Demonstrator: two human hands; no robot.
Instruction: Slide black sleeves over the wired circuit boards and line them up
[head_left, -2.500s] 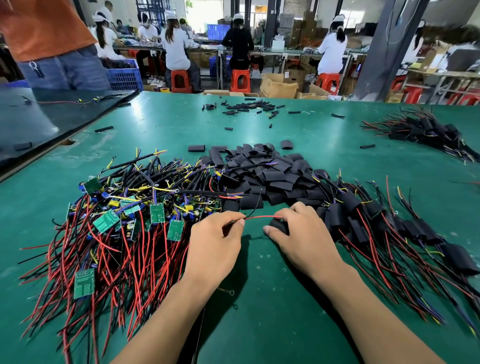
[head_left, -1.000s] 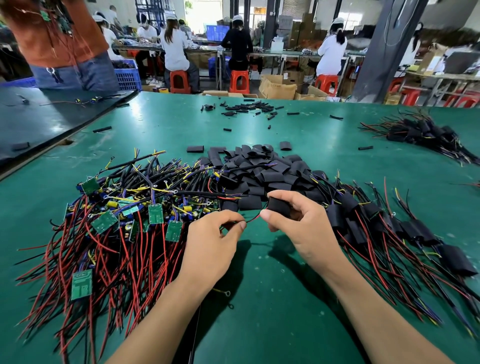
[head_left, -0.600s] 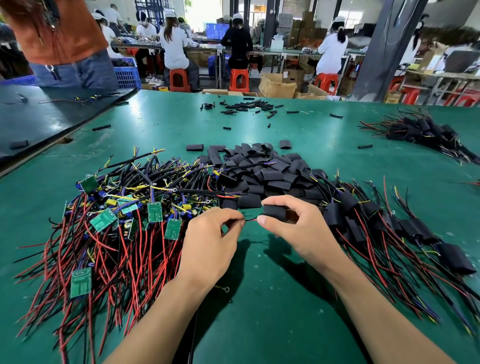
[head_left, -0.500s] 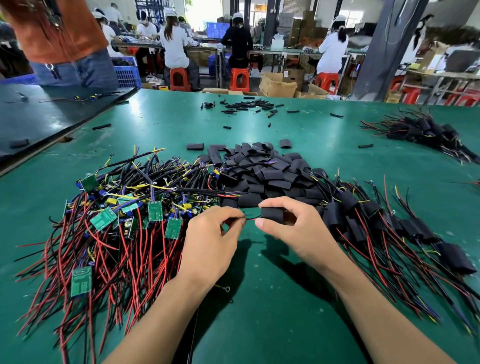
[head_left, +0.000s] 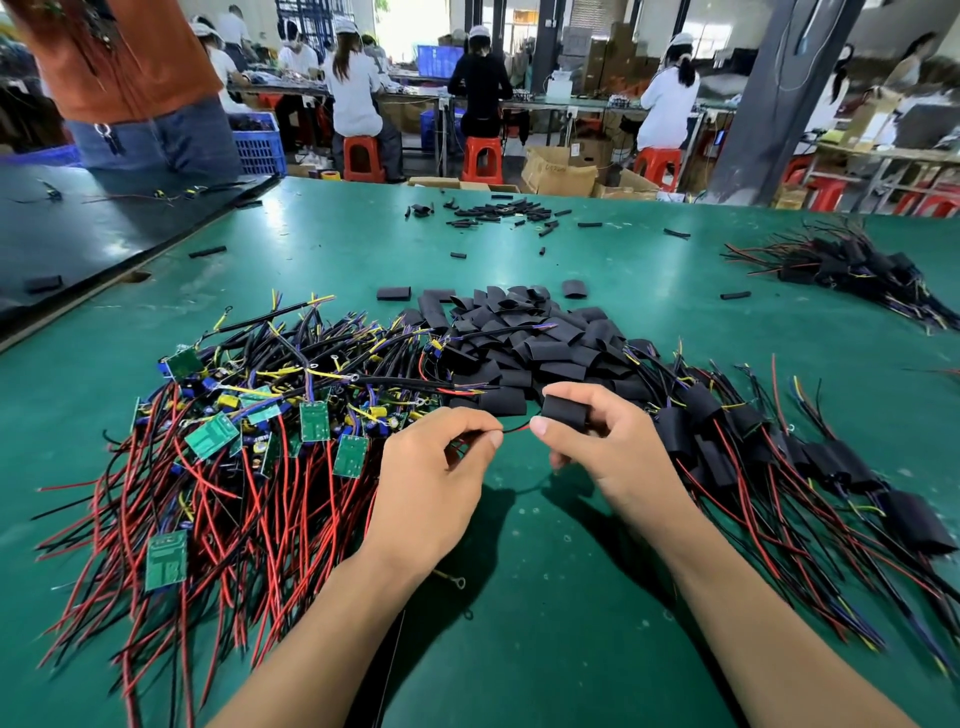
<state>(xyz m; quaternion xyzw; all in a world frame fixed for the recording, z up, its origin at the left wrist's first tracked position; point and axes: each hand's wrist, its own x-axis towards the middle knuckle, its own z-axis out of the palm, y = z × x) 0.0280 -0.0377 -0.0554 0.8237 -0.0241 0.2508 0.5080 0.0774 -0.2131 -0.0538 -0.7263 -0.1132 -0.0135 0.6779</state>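
Black sleeve (head_left: 565, 412) pinched by right hand (head_left: 613, 452), red wire (head_left: 517, 429) by left hand (head_left: 436, 478) (carton (head_left: 558, 174) writing unreadable).

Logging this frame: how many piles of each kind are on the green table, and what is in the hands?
Bare wired boards heap: 1
Loose black sleeves heap: 1
Thin black tubing scatter: 1
Sleeved boards heaps, near and far right: 2
Held sleeve, right hand: 1
Red wire, left hand: 1
Total: 5 piles, 2 held items
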